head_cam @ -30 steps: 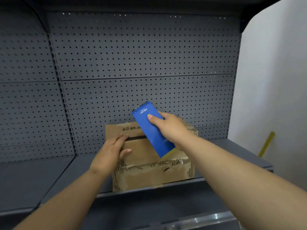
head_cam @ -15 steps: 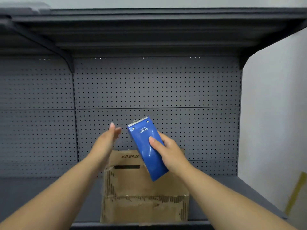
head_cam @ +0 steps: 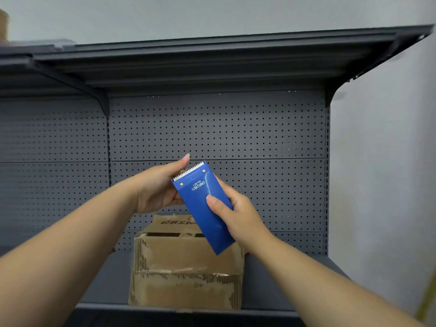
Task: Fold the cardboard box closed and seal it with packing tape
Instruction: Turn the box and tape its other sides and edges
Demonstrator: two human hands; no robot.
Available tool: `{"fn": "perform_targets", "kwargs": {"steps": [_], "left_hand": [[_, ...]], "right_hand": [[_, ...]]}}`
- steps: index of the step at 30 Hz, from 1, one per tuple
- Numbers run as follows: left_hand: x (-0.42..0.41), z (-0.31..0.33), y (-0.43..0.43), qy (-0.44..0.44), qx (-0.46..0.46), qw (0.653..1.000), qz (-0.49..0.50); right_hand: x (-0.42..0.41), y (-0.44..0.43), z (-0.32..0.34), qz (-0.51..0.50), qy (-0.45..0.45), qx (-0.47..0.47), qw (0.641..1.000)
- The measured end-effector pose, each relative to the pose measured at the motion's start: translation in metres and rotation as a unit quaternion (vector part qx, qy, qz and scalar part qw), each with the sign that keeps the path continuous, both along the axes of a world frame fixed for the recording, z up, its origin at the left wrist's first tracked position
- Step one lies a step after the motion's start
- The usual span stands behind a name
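A worn brown cardboard box (head_cam: 186, 263) sits on the dark grey shelf (head_cam: 283, 286), its near flap folded down and its far flap standing up, with a dark gap between them. Above the box, my right hand (head_cam: 238, 218) grips a blue tape dispenser (head_cam: 203, 204) held tilted, its toothed blade pointing up and left. My left hand (head_cam: 158, 187) is raised against the dispenser's left side near the blade, fingers extended; whether it grips the dispenser is hidden. No loose tape is visible.
A grey pegboard back panel (head_cam: 236, 131) stands behind the box. An upper shelf (head_cam: 212, 57) overhangs the workspace. A pale wall (head_cam: 382, 161) lies to the right, with a blurred yellow-green thing (head_cam: 427, 300) at the lower right edge.
My left hand has left the box flap and risen to the dispenser's left side. My right hand has lifted the dispenser off the box. The view has tilted upward.
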State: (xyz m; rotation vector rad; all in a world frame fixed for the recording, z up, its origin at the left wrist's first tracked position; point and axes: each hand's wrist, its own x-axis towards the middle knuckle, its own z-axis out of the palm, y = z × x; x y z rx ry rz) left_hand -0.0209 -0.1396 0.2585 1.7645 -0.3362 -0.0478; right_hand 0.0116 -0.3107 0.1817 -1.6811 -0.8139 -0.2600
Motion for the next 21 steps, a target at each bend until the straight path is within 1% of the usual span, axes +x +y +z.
{"fn": "perform_targets", "kwargs": {"steps": [3,7,10,12,17,19,21], "left_hand": [[-0.010,0.001,-0.011,0.004,0.014,1.000,0.000],[-0.023,0.002,-0.022,0.000,0.068,0.998,-0.010],[-0.034,0.003,-0.024,0.011,0.075,0.997,-0.029],[-0.042,0.004,-0.024,-0.008,0.082,0.996,-0.017],[-0.057,0.003,-0.020,-0.105,0.088,0.990,0.040],[-0.068,0.002,-0.019,-0.107,0.098,0.989,0.042],[-0.082,0.000,-0.018,-0.082,0.103,0.991,0.021]], "right_hand": [[-0.009,-0.009,-0.003,-0.005,-0.004,0.002,1.000],[-0.023,-0.015,-0.006,-0.017,-0.013,0.004,1.000],[-0.036,-0.019,-0.009,-0.025,-0.015,0.004,1.000],[-0.045,-0.021,-0.011,-0.031,-0.012,0.005,0.999],[-0.077,-0.020,-0.017,-0.058,-0.002,0.007,0.998],[-0.091,-0.018,-0.021,-0.068,0.005,0.003,0.998],[-0.106,-0.017,-0.025,-0.075,0.017,0.005,0.997]]}}
